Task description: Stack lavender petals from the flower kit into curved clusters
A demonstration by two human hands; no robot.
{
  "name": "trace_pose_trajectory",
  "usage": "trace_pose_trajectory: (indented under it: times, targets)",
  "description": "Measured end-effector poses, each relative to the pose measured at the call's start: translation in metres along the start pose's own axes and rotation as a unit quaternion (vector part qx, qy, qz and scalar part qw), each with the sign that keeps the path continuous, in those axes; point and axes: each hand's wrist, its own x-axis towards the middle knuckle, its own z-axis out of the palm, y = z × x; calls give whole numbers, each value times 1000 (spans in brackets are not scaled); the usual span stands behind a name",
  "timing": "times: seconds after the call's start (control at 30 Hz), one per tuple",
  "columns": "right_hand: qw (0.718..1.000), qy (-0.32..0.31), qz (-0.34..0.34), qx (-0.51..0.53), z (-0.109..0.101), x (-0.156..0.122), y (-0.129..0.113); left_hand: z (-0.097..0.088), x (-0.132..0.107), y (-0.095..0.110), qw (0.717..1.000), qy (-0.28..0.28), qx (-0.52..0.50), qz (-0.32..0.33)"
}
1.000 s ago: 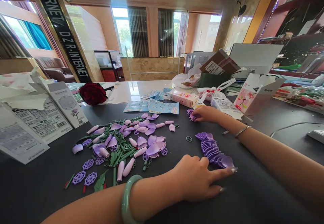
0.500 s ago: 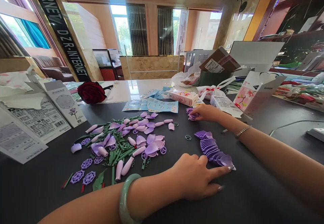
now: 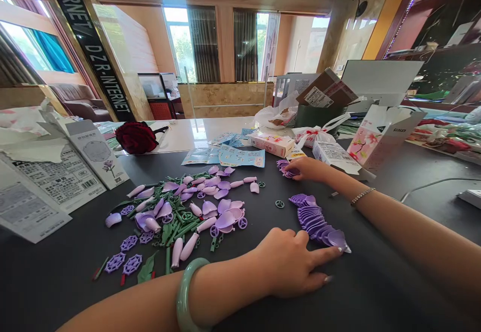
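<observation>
your right hand [image 3: 308, 169] is curled over a small cluster of lilac plastic petals [image 3: 284, 169] on the dark worktop [image 3: 376, 284], though i cannot tell if it grips them. your left hand [image 3: 289, 264] lies open, its index fingertip [image 3: 330, 255] against the end of the stacked petal row [image 3: 311, 220]. keep that fingertip steady and square each petal to the row.

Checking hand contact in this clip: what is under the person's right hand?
Under the right hand, purple plastic petals show at the fingertips; anything beneath the palm is covered. Dark tabletop shows nearby.
</observation>
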Motion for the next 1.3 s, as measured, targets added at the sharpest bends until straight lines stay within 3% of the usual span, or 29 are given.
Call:
trace_pose_trajectory:
  times: [0.3,0.6,1.13,1.3]
  targets:
    - [999,-4,25,34,2,5,11,-1,0,0,1000,-11,-4,0]
    - [991,3,99,85,8,1,14,-1,1,-1,1000,-6,-2,10]
    - [977,6,140,160,2,-11,13,-2,-1,-1,1000,-5,6,10]
    - [981,13,118,153,-6,-11,7,0,-1,-2,1000,6,3,13]
